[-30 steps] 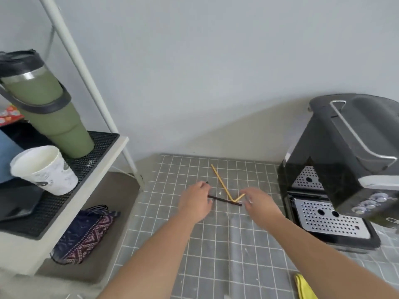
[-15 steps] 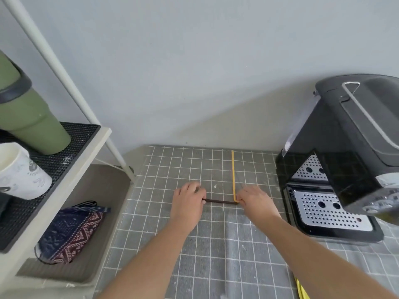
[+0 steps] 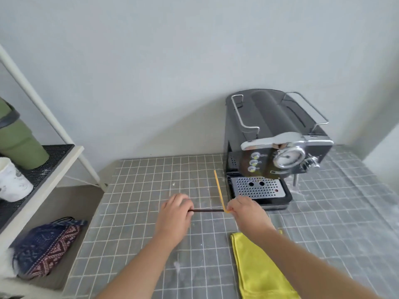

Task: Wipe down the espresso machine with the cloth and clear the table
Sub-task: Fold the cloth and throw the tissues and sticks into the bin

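The left hand (image 3: 174,214) pinches one end of the dark stick (image 3: 206,210) lying crosswise on the table (image 3: 140,190), while the right hand (image 3: 244,210) pinches the yellow stick (image 3: 219,188) at its near end, its length pointing away beside the machine (image 3: 269,126).

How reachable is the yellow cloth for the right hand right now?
Likely yes: the yellow cloth lies on the table just behind the right hand, nothing lying on it. But that hand pinches the yellow stick and would have to drop it first.
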The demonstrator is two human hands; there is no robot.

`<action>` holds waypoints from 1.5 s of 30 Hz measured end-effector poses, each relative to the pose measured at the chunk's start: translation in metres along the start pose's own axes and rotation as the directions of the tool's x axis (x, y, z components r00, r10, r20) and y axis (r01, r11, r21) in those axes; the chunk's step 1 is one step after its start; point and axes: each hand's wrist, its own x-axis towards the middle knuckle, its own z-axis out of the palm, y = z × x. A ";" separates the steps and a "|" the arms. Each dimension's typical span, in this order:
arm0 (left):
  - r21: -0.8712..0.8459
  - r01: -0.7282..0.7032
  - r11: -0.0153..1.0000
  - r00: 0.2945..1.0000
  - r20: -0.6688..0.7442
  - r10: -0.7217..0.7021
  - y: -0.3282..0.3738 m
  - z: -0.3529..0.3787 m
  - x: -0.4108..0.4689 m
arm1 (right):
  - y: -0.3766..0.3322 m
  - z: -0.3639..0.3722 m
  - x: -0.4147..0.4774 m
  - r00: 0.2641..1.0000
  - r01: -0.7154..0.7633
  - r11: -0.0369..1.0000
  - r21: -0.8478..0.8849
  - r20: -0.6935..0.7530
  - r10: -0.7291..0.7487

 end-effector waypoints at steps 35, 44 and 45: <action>-0.544 -0.828 0.135 -0.204 0.516 0.832 0.597 0.270 -0.201 | 0.205 0.026 -0.653 0.008 -0.918 -0.090 0.385 0.246 0.969; -0.532 -0.828 0.179 -0.212 0.591 0.778 0.615 0.338 -0.205 | 0.258 0.069 -0.625 -0.045 -0.838 -0.246 0.487 0.389 0.920; -0.529 -0.830 0.177 -0.211 0.591 0.778 0.620 0.340 -0.205 | 0.263 0.069 -0.626 -0.046 -0.814 -0.275 0.511 0.416 0.908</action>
